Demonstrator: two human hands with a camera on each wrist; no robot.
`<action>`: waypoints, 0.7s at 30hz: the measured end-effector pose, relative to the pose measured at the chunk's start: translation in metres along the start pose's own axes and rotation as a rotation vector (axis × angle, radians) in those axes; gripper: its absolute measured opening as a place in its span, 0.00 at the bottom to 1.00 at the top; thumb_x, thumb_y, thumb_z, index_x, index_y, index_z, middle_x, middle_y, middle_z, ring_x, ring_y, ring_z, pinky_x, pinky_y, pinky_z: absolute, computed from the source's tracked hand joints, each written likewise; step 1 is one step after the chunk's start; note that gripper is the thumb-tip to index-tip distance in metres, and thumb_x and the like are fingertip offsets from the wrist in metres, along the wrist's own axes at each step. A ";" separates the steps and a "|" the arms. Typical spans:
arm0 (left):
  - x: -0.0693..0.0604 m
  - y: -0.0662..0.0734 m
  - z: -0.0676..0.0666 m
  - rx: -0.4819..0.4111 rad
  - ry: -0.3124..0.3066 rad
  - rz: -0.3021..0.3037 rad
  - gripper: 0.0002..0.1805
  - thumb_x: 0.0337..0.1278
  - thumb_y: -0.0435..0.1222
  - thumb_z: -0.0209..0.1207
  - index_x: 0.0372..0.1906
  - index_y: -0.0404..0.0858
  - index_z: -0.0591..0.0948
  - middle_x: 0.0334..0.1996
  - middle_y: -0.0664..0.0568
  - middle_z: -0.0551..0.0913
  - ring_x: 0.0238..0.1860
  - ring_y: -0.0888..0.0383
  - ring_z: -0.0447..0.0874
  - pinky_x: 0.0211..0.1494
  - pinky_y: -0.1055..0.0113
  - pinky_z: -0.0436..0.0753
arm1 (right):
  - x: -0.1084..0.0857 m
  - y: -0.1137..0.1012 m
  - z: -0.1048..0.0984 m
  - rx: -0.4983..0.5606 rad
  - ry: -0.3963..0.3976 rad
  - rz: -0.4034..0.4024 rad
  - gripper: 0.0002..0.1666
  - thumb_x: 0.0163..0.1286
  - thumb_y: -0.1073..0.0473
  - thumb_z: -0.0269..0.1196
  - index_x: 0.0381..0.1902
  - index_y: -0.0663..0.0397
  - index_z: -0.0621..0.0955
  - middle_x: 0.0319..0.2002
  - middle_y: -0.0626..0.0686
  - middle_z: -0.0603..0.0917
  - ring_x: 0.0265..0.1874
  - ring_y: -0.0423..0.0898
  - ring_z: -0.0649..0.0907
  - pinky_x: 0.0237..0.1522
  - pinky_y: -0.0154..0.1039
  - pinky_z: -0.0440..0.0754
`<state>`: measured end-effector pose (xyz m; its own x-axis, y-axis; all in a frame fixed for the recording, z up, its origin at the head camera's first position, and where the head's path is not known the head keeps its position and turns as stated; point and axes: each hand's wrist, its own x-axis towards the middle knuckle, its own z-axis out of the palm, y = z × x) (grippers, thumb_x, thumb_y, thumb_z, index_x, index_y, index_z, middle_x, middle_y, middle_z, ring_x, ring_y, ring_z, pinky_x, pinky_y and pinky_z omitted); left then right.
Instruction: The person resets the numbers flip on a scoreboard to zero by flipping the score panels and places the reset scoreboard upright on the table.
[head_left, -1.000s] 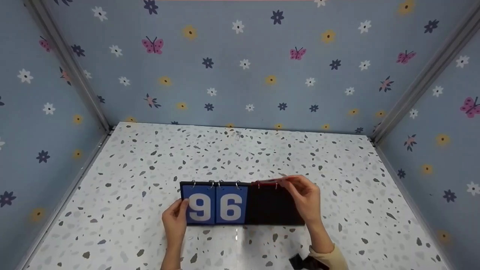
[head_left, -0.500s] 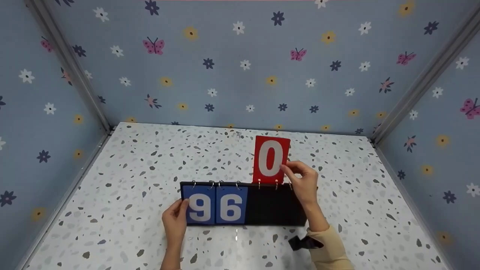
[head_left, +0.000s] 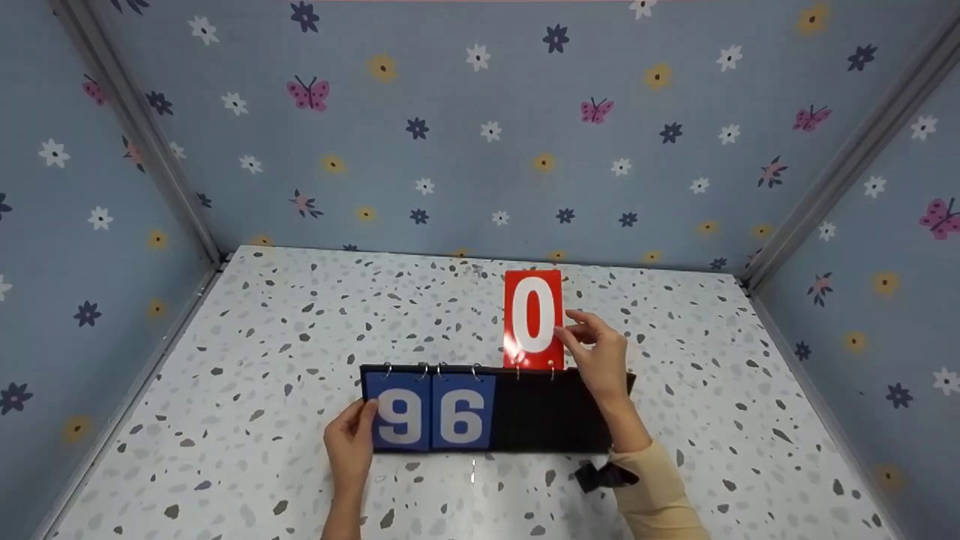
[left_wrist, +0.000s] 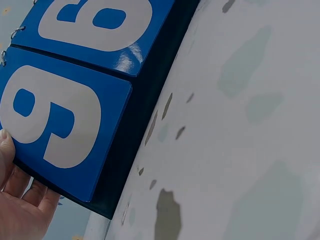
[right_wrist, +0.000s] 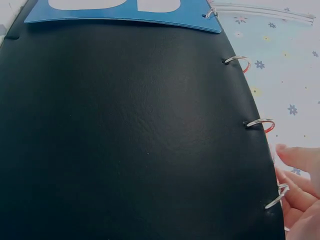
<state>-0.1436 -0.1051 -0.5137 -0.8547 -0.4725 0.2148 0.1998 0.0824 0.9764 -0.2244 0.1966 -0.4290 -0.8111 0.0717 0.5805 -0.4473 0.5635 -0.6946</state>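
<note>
A black flip scoreboard [head_left: 551, 412] [right_wrist: 140, 120] stands on the table, with two blue number cards [head_left: 462, 411] [left_wrist: 70, 120] hanging on its left half. My left hand [head_left: 350, 439] [left_wrist: 22, 200] grips its left end, thumb on the front blue card and fingers behind. A red card showing a white 0 [head_left: 533, 285] rises above the top edge on metal rings. Beside that card's right edge is my right hand [head_left: 600, 360] [right_wrist: 302, 187], its thumb tip at the edge and the index finger apart from it. The right half of the board's front is bare black.
White speckled table [head_left: 300, 315] surrounds the scoreboard. Blue walls with flowers and butterflies [head_left: 450, 97] enclose it at the back and both sides, with grey metal posts [head_left: 142, 142] in the corners. A black strap [head_left: 606, 475] is at the right sleeve.
The red card has swung up from the board's top edge and turned flatter to view, showing its 0. My right hand has risen with it and its fingers have parted. My left hand stays put.
</note>
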 end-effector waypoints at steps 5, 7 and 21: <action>-0.001 0.000 0.000 0.008 0.006 -0.015 0.09 0.54 0.25 0.55 0.37 0.20 0.78 0.32 0.32 0.80 0.26 0.64 0.76 0.30 0.77 0.73 | -0.004 -0.002 -0.002 -0.054 -0.059 0.026 0.11 0.55 0.64 0.65 0.36 0.63 0.81 0.29 0.54 0.84 0.26 0.44 0.82 0.32 0.41 0.77; -0.001 0.000 0.000 0.009 0.005 -0.003 0.09 0.54 0.25 0.55 0.36 0.20 0.79 0.31 0.33 0.80 0.25 0.63 0.76 0.30 0.76 0.74 | -0.007 -0.004 -0.004 -0.072 -0.080 0.027 0.10 0.55 0.64 0.65 0.36 0.63 0.81 0.30 0.55 0.84 0.26 0.45 0.81 0.32 0.42 0.77; -0.002 -0.001 0.001 0.037 0.017 0.006 0.09 0.54 0.26 0.55 0.36 0.21 0.79 0.30 0.35 0.81 0.25 0.62 0.76 0.29 0.76 0.73 | -0.035 -0.011 -0.025 -0.014 0.065 -0.083 0.06 0.53 0.70 0.65 0.32 0.61 0.82 0.26 0.51 0.83 0.23 0.43 0.80 0.25 0.28 0.75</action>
<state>-0.1428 -0.1036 -0.5155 -0.8452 -0.4869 0.2204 0.1864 0.1178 0.9754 -0.1812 0.2086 -0.4310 -0.7452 0.0774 0.6623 -0.5062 0.5809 -0.6375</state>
